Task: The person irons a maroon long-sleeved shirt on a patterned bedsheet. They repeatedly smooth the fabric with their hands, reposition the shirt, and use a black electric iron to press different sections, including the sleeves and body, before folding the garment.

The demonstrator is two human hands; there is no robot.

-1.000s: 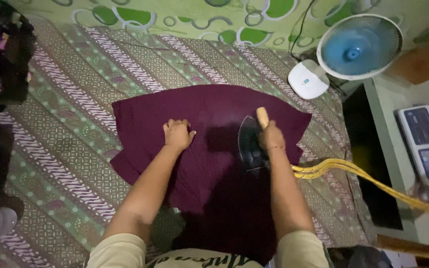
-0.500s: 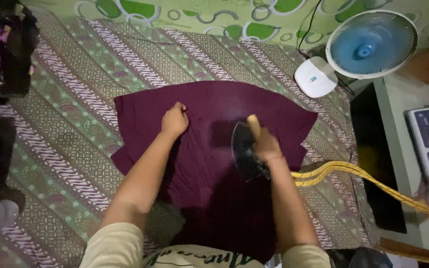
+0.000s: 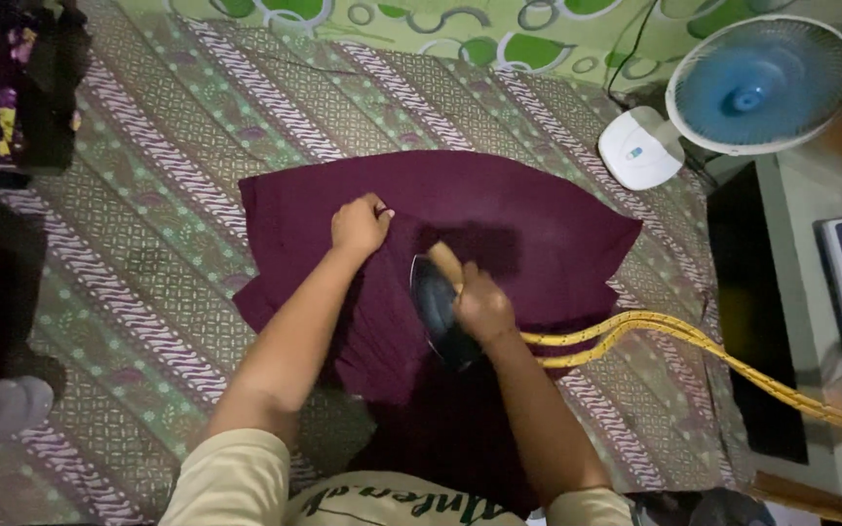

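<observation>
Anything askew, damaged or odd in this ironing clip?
Nothing damaged or spilled. The maroon garment lies rumpled and slanted on the patterned mat. The iron's yellow cord trails over the garment's right edge.

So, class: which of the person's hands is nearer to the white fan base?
Right. The right hand grips the iron, closer to the white fan base; the left hand presses the maroon cloth farther away.

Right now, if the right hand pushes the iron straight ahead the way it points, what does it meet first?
Only more of the maroon cloth: the right hand aims the iron up-frame. Beyond the cloth's edge lies the patterned mat.
</observation>
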